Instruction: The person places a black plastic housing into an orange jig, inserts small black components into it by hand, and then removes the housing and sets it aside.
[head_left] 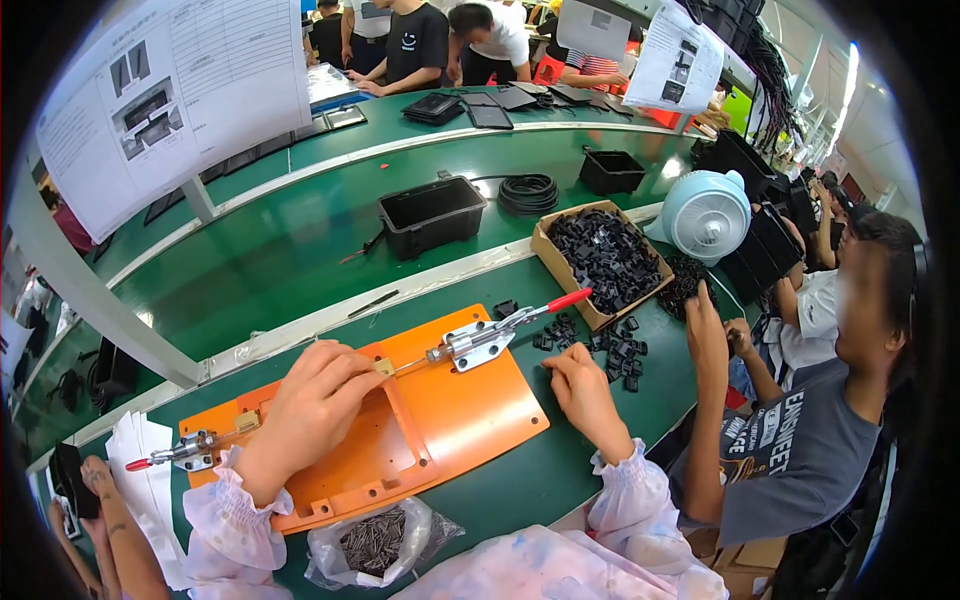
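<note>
An orange jig plate (490, 400) with a recessed frame lies on the green bench in front of me. My left hand (325, 405) is over the recess, its fingers curled together beside the tan tip block (384, 367) of a toggle clamp; whatever they hold is hidden. That toggle clamp (480, 343) has a red handle pointing right. A second toggle clamp (195, 450) is fixed at the plate's left end. Just right of the plate, my right hand (585, 392) has its fingers bent and pinched near loose black plastic clips (625, 350); I cannot make out anything between them.
A cardboard box (600, 318) of black clips stands beyond my right hand, beside a light blue fan (705, 215). A bag of screws (375, 540) lies near me. Black bins (432, 215) and coiled cable (527, 193) lie farther back. A co-worker (800, 420) sits close on the right.
</note>
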